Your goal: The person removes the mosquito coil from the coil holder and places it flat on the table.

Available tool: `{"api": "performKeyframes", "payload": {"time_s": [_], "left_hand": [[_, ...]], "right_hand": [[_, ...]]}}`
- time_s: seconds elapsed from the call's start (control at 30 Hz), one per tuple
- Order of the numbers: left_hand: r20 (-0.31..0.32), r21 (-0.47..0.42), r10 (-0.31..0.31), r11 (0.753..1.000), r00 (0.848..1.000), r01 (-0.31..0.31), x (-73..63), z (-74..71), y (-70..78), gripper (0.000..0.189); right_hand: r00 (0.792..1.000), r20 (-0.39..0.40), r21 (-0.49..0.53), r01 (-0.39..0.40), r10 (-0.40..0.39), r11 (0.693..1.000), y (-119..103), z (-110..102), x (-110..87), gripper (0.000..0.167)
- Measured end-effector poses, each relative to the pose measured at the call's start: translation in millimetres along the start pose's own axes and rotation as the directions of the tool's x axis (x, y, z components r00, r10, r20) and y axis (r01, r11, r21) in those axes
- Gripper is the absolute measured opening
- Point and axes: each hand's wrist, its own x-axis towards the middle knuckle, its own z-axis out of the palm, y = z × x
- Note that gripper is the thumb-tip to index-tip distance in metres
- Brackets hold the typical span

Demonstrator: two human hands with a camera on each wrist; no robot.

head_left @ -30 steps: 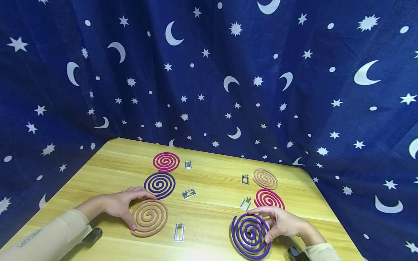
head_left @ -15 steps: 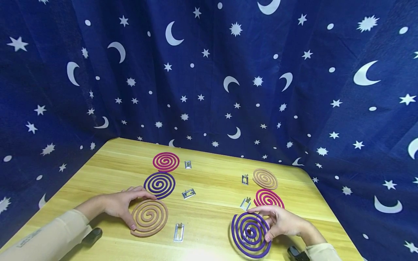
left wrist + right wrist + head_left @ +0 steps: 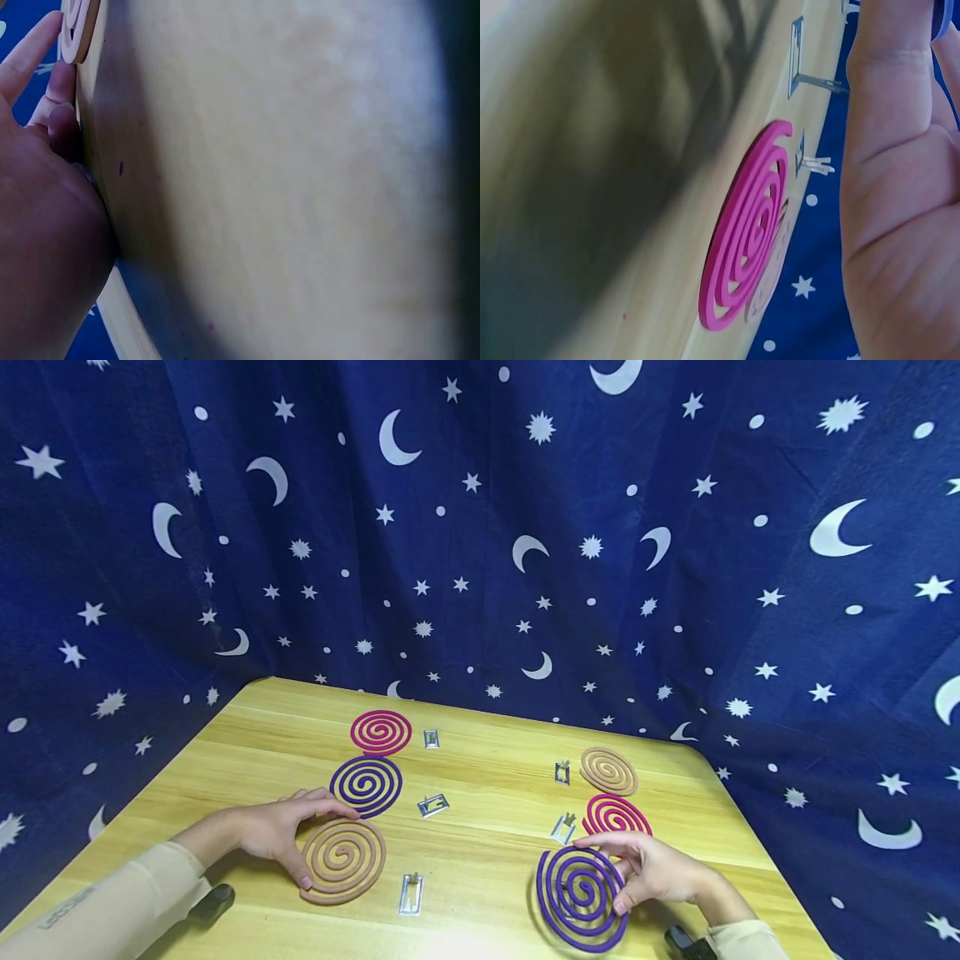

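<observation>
My left hand (image 3: 277,833) spans the left side of a tan mosquito coil (image 3: 343,862), thumb and fingertips gripping its rim; the coil appears to lie flat on the table. In the left wrist view a bit of a tan coil (image 3: 77,34) shows by the fingertips. My right hand (image 3: 651,868) holds a purple mosquito coil (image 3: 581,897) by its upper right rim, tilted and raised above the table. Through its rings a metal coil stand is partly visible beneath. Just behind that hand lies a pink coil (image 3: 615,814), also in the right wrist view (image 3: 742,232).
Purple (image 3: 366,785) and magenta coils (image 3: 381,732) lie behind the left hand; another tan coil (image 3: 609,771) is at the back right. Metal stands (image 3: 411,893) with raised prongs are spread on the wooden table (image 3: 487,810). A star-patterned blue curtain (image 3: 480,543) hangs behind.
My right hand, with the purple coil, has shifted slightly right and up in the head view. The left hand and its tan coil have stayed still.
</observation>
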Motion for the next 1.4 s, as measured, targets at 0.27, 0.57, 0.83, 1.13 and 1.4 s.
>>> {"api": "performKeyframes", "payload": {"time_s": [0.27, 0.57, 0.83, 1.13, 1.4], "left_hand": [[0.000, 0.015, 0.028, 0.999, 1.000, -0.028, 0.5, 0.0, 0.2, 0.093], [0.003, 0.016, 0.015, 1.000, 1.000, -0.015, 0.3, -0.1, -1.4, 0.094], [0.004, 0.024, 0.026, 0.999, 1.000, -0.026, 0.5, -0.3, -1.5, 0.094], [-0.003, 0.012, 0.010, 1.000, 1.000, -0.010, 0.5, 0.0, -1.1, 0.095], [-0.003, 0.021, -0.003, 1.000, 1.000, 0.003, 0.5, 0.2, -0.9, 0.095]], "right_hand": [[1.000, -0.013, -0.033, 0.023, -0.023, 0.999, -5, -3, -9.7, 0.076], [0.999, -0.047, -0.013, 0.003, -0.003, 1.000, -4, -10, -24.3, 0.078], [0.994, -0.095, 0.059, -0.049, 0.054, 0.997, -7, -13, -41.1, 0.076], [0.997, -0.068, 0.075, -0.039, 0.044, 0.996, -1, -20, -54.5, 0.077], [0.994, -0.080, 0.096, -0.065, 0.073, 0.993, 6, -23, -65.2, 0.076]]}}
